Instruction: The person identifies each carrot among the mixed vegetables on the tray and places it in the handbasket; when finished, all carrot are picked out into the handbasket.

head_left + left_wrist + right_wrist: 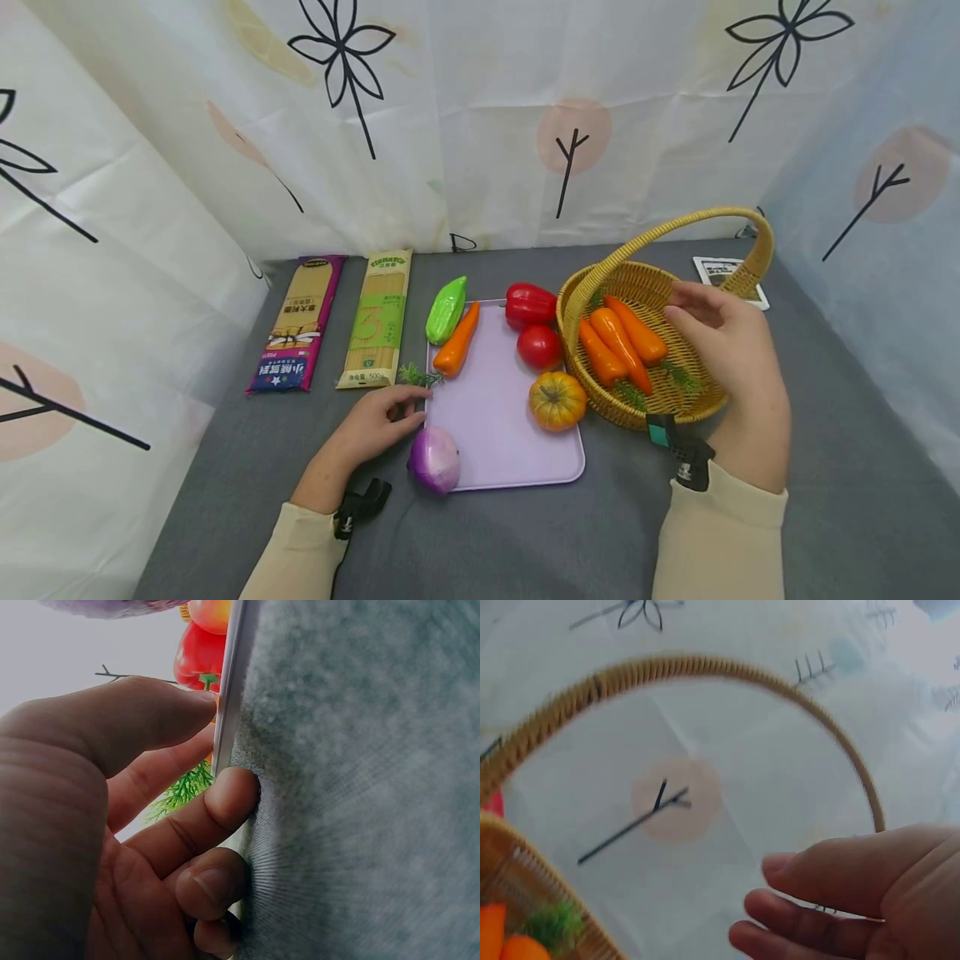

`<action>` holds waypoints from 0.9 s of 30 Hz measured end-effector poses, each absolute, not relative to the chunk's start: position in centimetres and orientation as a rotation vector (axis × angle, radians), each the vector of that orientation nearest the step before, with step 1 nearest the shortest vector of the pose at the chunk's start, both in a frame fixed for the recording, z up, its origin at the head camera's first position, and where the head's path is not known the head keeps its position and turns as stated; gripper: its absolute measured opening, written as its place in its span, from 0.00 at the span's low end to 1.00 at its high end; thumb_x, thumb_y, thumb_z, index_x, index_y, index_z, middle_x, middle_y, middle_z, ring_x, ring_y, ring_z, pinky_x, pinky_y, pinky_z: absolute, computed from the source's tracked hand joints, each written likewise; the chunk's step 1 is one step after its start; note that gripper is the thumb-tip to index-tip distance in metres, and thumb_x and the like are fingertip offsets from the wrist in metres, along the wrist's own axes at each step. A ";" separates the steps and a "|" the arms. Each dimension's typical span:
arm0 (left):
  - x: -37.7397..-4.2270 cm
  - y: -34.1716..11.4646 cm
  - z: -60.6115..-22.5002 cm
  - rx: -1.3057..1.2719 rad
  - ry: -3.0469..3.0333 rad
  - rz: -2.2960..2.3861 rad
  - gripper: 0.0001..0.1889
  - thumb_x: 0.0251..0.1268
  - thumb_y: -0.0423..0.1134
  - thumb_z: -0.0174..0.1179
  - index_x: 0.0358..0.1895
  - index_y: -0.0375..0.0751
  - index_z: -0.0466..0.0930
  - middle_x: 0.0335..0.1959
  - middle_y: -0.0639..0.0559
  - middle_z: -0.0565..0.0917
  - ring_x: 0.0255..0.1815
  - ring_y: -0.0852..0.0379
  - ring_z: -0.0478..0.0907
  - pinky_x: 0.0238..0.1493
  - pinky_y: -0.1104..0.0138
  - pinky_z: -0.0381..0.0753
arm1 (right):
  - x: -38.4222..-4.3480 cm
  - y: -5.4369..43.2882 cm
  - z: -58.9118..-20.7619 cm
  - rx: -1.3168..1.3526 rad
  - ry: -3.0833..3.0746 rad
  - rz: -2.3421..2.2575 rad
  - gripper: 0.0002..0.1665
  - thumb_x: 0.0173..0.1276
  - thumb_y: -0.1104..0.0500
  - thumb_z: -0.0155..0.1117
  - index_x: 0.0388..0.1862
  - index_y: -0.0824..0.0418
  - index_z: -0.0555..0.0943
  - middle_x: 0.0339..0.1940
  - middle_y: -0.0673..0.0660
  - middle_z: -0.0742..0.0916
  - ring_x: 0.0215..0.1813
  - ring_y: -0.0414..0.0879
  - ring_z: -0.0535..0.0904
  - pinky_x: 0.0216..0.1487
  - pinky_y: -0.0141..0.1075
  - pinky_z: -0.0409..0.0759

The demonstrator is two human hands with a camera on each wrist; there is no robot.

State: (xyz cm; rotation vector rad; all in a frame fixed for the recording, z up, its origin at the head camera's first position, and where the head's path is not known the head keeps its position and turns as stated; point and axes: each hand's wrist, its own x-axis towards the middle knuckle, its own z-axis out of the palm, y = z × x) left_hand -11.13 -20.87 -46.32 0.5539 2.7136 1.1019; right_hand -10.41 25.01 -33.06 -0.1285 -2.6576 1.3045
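Observation:
My left hand (382,421) rests at the left edge of the lilac tray (495,450), thumb and fingertips touching its rim, fingers loosely bent. Just below that hand, a purple onion (435,460) sits on the tray's front left corner. My right hand (723,333) hovers over the right side of a wicker basket (637,279), fingers loosely bent and holding nothing. Inside the basket lie three orange carrots (618,337) with green tops. In the right wrist view, the basket handle (682,667) arches behind the hand (855,892).
Around the tray's edges are another carrot (457,342), a green ridged vegetable (447,310), a red bell pepper (529,306), a tomato (539,347) and a small pumpkin (557,401). Two noodle packs (296,325) (377,321) lie left. A white-edged packet (759,296) lies behind the basket.

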 end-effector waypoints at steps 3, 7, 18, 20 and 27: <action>-11.2 -20.9 -46.3 0.555 2.714 1.100 0.17 0.68 0.40 0.68 0.59 0.49 0.85 0.31 0.59 0.76 0.34 0.57 0.73 0.36 0.65 0.73 | -9.8 23.4 -32.1 -0.112 -2.501 1.369 0.25 0.76 0.50 0.65 0.67 0.58 0.80 0.50 0.49 0.86 0.49 0.35 0.79 0.49 0.23 0.73; -11.1 -20.9 -46.3 0.556 2.717 1.097 0.17 0.68 0.40 0.69 0.59 0.48 0.85 0.31 0.59 0.77 0.34 0.57 0.73 0.36 0.65 0.74 | -8.7 20.3 -30.5 -0.049 -2.287 1.442 0.19 0.74 0.58 0.68 0.61 0.60 0.84 0.47 0.48 0.86 0.49 0.39 0.81 0.54 0.26 0.75; -11.3 -20.8 -46.2 0.539 2.704 1.106 0.17 0.68 0.41 0.69 0.59 0.50 0.85 0.32 0.59 0.77 0.35 0.56 0.73 0.37 0.65 0.74 | -6.9 13.8 -29.0 0.254 -1.992 1.722 0.19 0.66 0.73 0.68 0.57 0.72 0.83 0.45 0.60 0.85 0.48 0.51 0.83 0.49 0.31 0.82; -11.3 -20.7 -46.2 0.545 2.703 1.109 0.17 0.68 0.41 0.69 0.59 0.50 0.85 0.31 0.59 0.77 0.35 0.56 0.73 0.37 0.65 0.74 | -6.9 13.0 -29.2 0.273 -2.027 1.722 0.21 0.66 0.72 0.70 0.57 0.70 0.82 0.46 0.59 0.85 0.48 0.50 0.83 0.48 0.32 0.83; -11.1 -20.8 -46.3 0.535 2.710 1.108 0.17 0.68 0.40 0.69 0.59 0.50 0.85 0.31 0.59 0.77 0.35 0.56 0.73 0.37 0.65 0.75 | -7.8 9.4 -30.6 0.303 -2.142 1.822 0.25 0.66 0.65 0.73 0.62 0.62 0.81 0.48 0.56 0.84 0.49 0.46 0.83 0.51 0.35 0.83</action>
